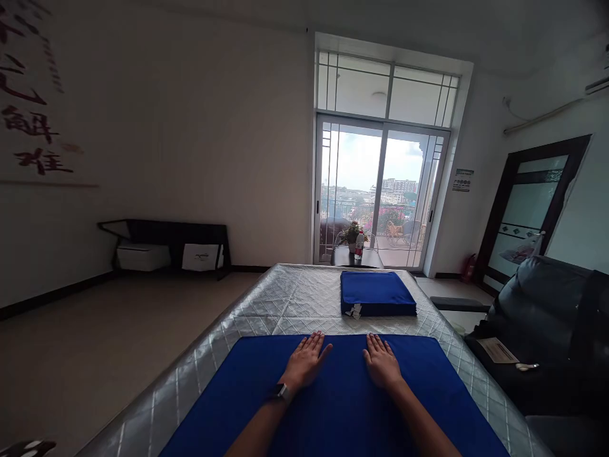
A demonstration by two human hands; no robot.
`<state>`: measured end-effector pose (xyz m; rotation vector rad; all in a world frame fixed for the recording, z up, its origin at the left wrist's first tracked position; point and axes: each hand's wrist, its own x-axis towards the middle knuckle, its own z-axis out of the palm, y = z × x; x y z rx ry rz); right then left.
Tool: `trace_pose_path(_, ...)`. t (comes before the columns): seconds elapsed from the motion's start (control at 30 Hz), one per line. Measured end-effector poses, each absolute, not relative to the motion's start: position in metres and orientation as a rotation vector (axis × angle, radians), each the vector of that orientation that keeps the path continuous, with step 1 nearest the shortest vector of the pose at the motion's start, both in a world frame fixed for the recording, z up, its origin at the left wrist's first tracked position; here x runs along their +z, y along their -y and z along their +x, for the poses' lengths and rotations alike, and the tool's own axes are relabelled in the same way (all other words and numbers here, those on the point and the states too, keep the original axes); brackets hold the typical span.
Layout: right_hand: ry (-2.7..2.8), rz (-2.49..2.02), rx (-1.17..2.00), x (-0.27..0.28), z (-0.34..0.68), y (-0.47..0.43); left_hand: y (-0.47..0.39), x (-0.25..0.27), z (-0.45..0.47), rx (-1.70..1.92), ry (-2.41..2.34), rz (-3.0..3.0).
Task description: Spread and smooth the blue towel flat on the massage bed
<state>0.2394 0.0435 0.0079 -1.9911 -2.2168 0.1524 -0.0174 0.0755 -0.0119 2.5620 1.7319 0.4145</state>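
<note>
A blue cloth (342,406) lies spread out flat over the near part of the table, its near edge running out of view. My left hand (305,362) rests palm down on it close to the far edge, fingers stretched out, with a watch on the wrist. To its right my right hand (381,362) also lies flat on the cloth, fingers extended toward the far edge. Neither hand holds anything. Beyond the hands sits a neat stack of folded blue cloths (378,292), with white tags sticking out at its near left corner.
A silver quilted cover (295,298) drapes the table. At the right stands a black leather chair (547,317) with a card (497,350) on it. A small table with a bottle (359,246) and potted plant (351,235) stands before the glass door. A black bench (176,235) is along the left wall.
</note>
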Motion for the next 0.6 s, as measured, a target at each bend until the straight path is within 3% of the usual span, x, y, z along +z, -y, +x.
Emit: trace_pose_path(0.6,1.932,-2.331,-0.023,-0.006,0.395,-0.044,-0.073,-0.007,-0.159,0.284,-2.057,2.292)
